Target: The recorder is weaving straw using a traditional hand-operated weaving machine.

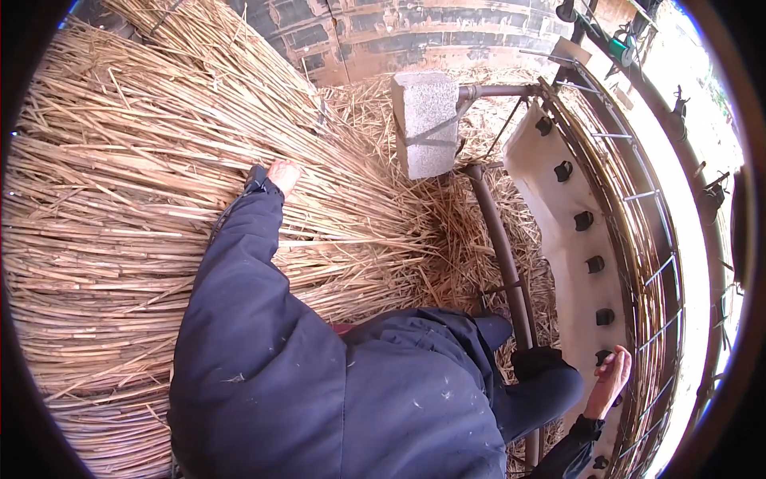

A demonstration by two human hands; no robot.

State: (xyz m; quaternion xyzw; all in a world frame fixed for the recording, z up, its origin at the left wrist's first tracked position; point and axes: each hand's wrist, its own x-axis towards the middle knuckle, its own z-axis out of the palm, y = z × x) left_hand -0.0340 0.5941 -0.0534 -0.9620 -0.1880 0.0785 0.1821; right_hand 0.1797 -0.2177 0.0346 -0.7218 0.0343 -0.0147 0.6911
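Among a broad spread of dry reed stalks, my left hand rests with its fingers curled down; whether it grips any stalks is hidden. My right hand is at the lower right, its fingers loosely bent and nothing visible in them. It is over or beside a pale strip of sheet with a row of dark openings. Right of that sheet runs a long, narrow bundle of reeds beside a metal ladder-like frame.
A rough pale block is at the end of a rusty metal bar. A brown pipe runs down past my knee. Loose straw covers the ground near a weathered, curved-looking panel. A green spool hangs at the upper right.
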